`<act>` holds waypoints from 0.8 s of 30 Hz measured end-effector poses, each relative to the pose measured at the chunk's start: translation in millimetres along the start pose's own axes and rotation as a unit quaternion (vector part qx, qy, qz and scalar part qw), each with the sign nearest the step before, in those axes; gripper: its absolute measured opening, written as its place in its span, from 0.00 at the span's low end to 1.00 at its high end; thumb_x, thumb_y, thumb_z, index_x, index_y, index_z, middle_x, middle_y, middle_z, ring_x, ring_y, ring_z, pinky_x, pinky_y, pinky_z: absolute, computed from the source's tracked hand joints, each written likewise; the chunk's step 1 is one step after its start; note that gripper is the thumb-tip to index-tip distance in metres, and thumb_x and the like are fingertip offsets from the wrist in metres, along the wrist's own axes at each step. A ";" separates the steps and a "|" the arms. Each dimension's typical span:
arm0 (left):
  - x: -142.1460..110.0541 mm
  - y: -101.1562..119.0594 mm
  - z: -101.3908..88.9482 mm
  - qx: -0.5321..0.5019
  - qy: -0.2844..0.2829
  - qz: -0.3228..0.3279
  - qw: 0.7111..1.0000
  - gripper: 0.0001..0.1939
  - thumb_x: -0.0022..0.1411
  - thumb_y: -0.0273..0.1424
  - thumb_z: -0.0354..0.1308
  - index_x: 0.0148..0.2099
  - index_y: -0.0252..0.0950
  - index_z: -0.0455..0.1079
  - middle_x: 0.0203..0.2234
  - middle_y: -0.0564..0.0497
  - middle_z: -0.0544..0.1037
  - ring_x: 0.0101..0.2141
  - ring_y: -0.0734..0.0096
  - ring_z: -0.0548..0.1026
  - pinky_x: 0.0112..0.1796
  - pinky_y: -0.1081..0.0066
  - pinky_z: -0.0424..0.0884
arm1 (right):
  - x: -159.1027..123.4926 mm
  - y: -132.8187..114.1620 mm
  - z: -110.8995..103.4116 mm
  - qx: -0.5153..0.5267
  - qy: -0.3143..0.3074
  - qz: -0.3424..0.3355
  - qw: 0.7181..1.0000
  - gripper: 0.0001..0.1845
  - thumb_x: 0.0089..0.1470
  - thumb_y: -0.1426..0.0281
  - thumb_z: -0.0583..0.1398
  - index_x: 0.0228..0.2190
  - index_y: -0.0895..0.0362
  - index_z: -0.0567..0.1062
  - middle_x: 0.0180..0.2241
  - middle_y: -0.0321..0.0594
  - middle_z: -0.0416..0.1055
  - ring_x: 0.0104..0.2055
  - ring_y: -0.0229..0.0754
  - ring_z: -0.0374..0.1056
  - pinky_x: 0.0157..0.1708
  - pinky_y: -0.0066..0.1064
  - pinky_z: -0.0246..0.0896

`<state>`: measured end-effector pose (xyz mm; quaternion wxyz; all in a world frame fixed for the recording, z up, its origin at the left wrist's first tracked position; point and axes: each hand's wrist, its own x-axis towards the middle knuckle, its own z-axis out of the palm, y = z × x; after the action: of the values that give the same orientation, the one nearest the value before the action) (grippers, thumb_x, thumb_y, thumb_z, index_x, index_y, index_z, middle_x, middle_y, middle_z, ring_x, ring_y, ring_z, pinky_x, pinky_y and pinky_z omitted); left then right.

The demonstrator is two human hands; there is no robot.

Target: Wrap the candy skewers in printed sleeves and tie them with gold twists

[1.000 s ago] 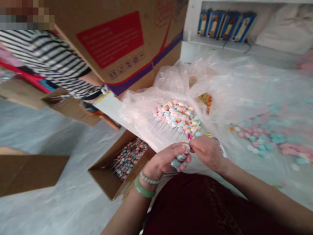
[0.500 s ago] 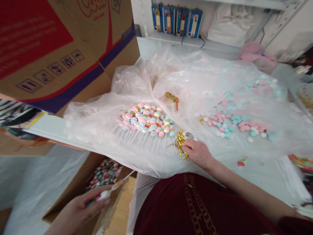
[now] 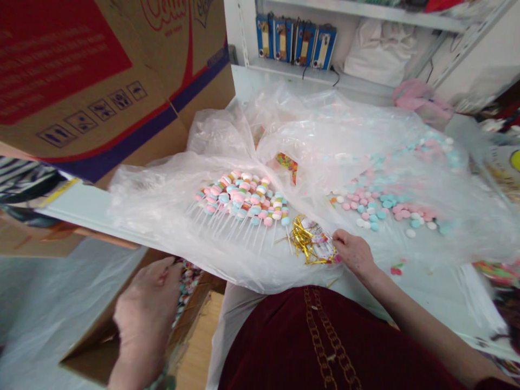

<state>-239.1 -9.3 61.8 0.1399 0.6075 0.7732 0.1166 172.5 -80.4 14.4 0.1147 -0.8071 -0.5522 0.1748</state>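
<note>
My left hand [image 3: 146, 319] hangs over an open cardboard box [image 3: 109, 338] below the table edge. Its fingers curl downward and are partly hidden, so I cannot tell whether they hold anything. Inside the box lie many colourful wrapped sweets [image 3: 190, 281]. On the plastic sheet, my right hand [image 3: 353, 250] has its fingers pinched at the edge of a printed plastic bag [image 3: 323, 241]. Gold twist ties [image 3: 303, 238] lie across and beside the bags. To their left is a heap of pastel marshmallow skewers [image 3: 244, 197], white sticks pointing toward me.
A large printed carton [image 3: 122, 81] stands at the left. Loose pink, blue and white marshmallows [image 3: 377, 208] lie on the right, partly under the clear plastic sheet [image 3: 337, 130]. Blue boxes [image 3: 294, 40] and a white bag [image 3: 379, 51] sit on the back shelf.
My left hand has risen and turned over the box; the wrapped marshmallow skewer it held no longer shows. My right hand has moved right, off the gold ties, uncovering the printed bags.
</note>
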 end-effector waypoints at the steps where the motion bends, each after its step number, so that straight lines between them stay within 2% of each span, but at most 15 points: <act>1: -2.5 22.9 4.0 -0.045 0.027 0.030 0.998 0.16 0.57 0.43 0.52 0.42 0.42 0.73 0.41 0.50 0.78 0.40 0.56 0.73 0.41 0.62 0.67 | -1.8 2.0 -2.6 0.006 0.014 -0.005 1.000 0.10 0.54 0.69 0.52 0.28 0.53 0.73 0.22 0.34 0.69 0.26 0.39 0.63 0.26 0.27 0.46; 2: -5.5 44.9 9.2 -0.110 0.015 0.070 0.991 0.15 0.56 0.41 0.55 0.41 0.41 0.74 0.41 0.49 0.78 0.38 0.60 0.74 0.41 0.64 0.67 | -3.1 3.9 -5.4 0.020 0.029 -0.013 0.999 0.10 0.54 0.68 0.52 0.28 0.53 0.73 0.24 0.35 0.70 0.27 0.40 0.64 0.27 0.28 0.48; 4: -12.9 84.5 22.1 -0.230 -0.064 0.113 0.964 0.12 0.54 0.39 0.58 0.38 0.39 0.76 0.36 0.49 0.79 0.33 0.65 0.74 0.37 0.68 0.68 | -3.9 6.6 -10.3 0.067 0.057 -0.037 0.995 0.10 0.53 0.68 0.53 0.27 0.54 0.73 0.28 0.37 0.72 0.31 0.41 0.65 0.31 0.29 0.52; 6: -21.9 116.0 36.6 -0.332 -0.183 0.106 0.919 0.10 0.52 0.37 0.60 0.33 0.37 0.76 0.29 0.49 0.78 0.27 0.69 0.72 0.31 0.71 0.67 | -2.7 7.7 -13.7 0.135 0.069 -0.045 0.987 0.09 0.51 0.67 0.54 0.26 0.55 0.73 0.28 0.37 0.71 0.33 0.41 0.65 0.34 0.30 0.54; 8: -31.6 139.4 50.8 -0.394 -0.311 0.094 0.860 0.09 0.52 0.36 0.60 0.31 0.35 0.76 0.23 0.51 0.76 0.22 0.73 0.69 0.25 0.73 0.65 | -0.6 7.4 -14.8 0.221 0.059 -0.017 0.973 0.09 0.50 0.66 0.55 0.24 0.56 0.72 0.24 0.35 0.68 0.30 0.40 0.63 0.32 0.29 0.54; 11: -45.5 163.6 70.7 -0.408 -0.472 0.099 0.775 0.11 0.53 0.37 0.58 0.30 0.34 0.74 0.20 0.53 0.72 0.19 0.77 0.66 0.21 0.76 0.60 | 1.3 5.2 -12.6 0.368 0.046 0.056 0.927 0.07 0.46 0.65 0.58 0.23 0.56 0.71 0.20 0.31 0.64 0.25 0.37 0.59 0.26 0.27 0.52; 13: -53.2 176.1 83.4 -0.403 -0.525 0.105 0.742 0.13 0.55 0.39 0.57 0.30 0.33 0.73 0.18 0.54 0.70 0.18 0.78 0.66 0.20 0.76 0.59 | 0.1 2.1 -10.4 0.457 0.044 0.083 0.885 0.07 0.43 0.66 0.60 0.24 0.57 0.71 0.20 0.30 0.64 0.23 0.35 0.57 0.24 0.26 0.51; 16: -60.7 193.4 100.3 -0.420 -0.534 0.095 0.727 0.16 0.55 0.42 0.58 0.36 0.33 0.73 0.17 0.55 0.69 0.17 0.78 0.65 0.18 0.76 0.58 | -4.2 -6.1 -8.3 0.535 0.022 0.089 0.840 0.08 0.42 0.66 0.61 0.24 0.57 0.70 0.19 0.29 0.64 0.22 0.33 0.56 0.23 0.25 0.50; 18: -62.7 203.5 109.0 -0.445 -0.519 0.077 0.726 0.18 0.54 0.43 0.58 0.37 0.33 0.73 0.19 0.55 0.69 0.17 0.78 0.65 0.18 0.76 0.57 | -6.8 -12.8 -7.5 0.548 0.000 0.078 0.833 0.08 0.42 0.66 0.61 0.23 0.57 0.70 0.18 0.29 0.63 0.21 0.33 0.55 0.23 0.25 0.50; 21: -62.3 213.2 118.0 -0.479 -0.464 0.058 0.743 0.15 0.51 0.42 0.62 0.27 0.33 0.70 0.17 0.56 0.67 0.17 0.80 0.62 0.18 0.77 0.54 | -8.2 -18.8 -5.8 0.531 -0.016 0.047 0.846 0.07 0.45 0.65 0.61 0.24 0.56 0.70 0.18 0.28 0.62 0.21 0.33 0.55 0.23 0.25 0.52; 24: -59.3 214.2 123.3 -0.476 -0.423 0.055 0.769 0.17 0.50 0.39 0.62 0.20 0.34 0.63 0.13 0.57 0.63 0.16 0.81 0.59 0.18 0.77 0.54 | -11.6 -13.6 -5.0 0.464 0.010 0.026 0.885 0.07 0.51 0.65 0.57 0.27 0.56 0.71 0.21 0.30 0.65 0.24 0.34 0.59 0.26 0.26 0.55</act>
<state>12.4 -15.4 26.1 0.7176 0.4921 0.4468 0.2082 159.1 -86.2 26.0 0.4773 -0.6774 -0.3853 0.4061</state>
